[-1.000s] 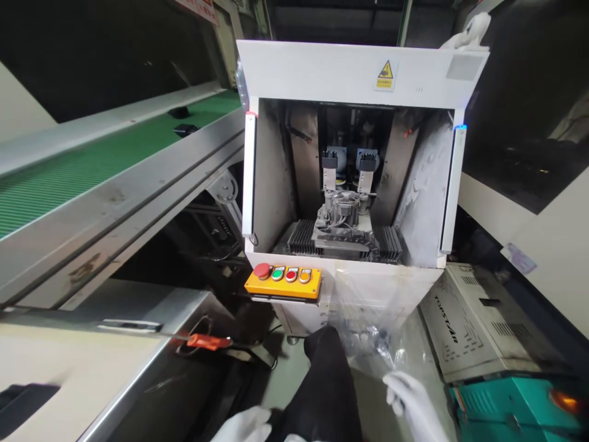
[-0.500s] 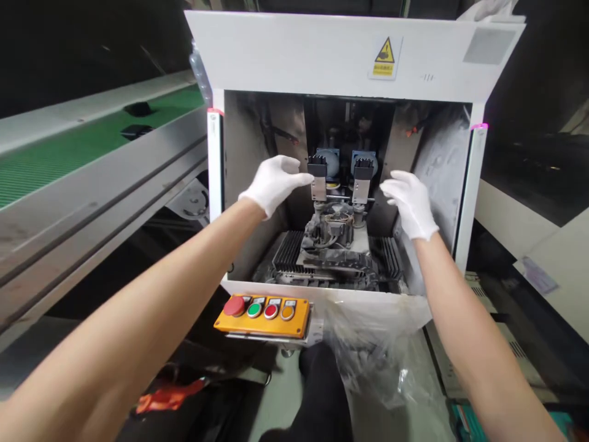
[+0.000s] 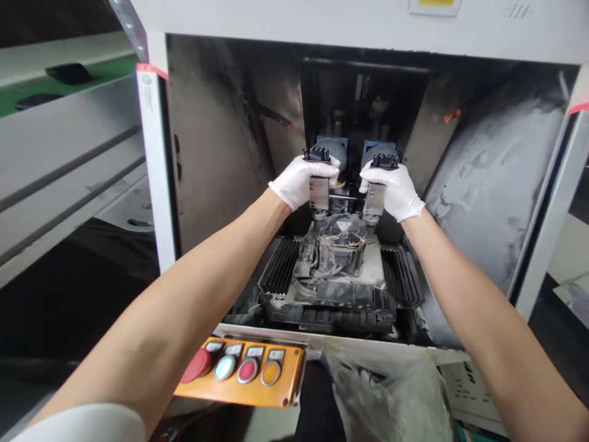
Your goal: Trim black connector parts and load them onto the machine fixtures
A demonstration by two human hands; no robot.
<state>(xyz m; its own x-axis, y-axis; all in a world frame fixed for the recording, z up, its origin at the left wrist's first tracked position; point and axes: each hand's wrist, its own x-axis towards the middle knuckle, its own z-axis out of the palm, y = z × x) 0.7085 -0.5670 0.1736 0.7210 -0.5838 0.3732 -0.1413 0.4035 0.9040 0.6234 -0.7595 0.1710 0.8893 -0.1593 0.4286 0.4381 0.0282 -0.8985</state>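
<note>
Both hands wear white gloves and reach into the open machine cabinet. My left hand [image 3: 306,178] is wrapped round the left black pronged part [image 3: 317,155], which sits on top of a metal block [image 3: 319,195]. My right hand [image 3: 396,184] grips the matching right black pronged part [image 3: 385,161] above its own metal block [image 3: 375,200]. The fingers curl behind each part, so their tips are partly hidden. Round blue-grey discs [image 3: 332,147] stand just behind the parts. Below lies a dusty mechanism [image 3: 343,245] with cables.
An orange control box [image 3: 280,383] with red, green and yellow buttons hangs at the cabinet's front edge. Clear plastic sheeting [image 3: 391,393] drapes beside it. Black pieces [image 3: 69,73] lie on a green conveyor at the left. Black bellows [image 3: 405,276] flank the mechanism.
My hands have moved inward from beside the two black parts and closed on them. The view has come nearer to the cabinet. The green button now looks lit.
</note>
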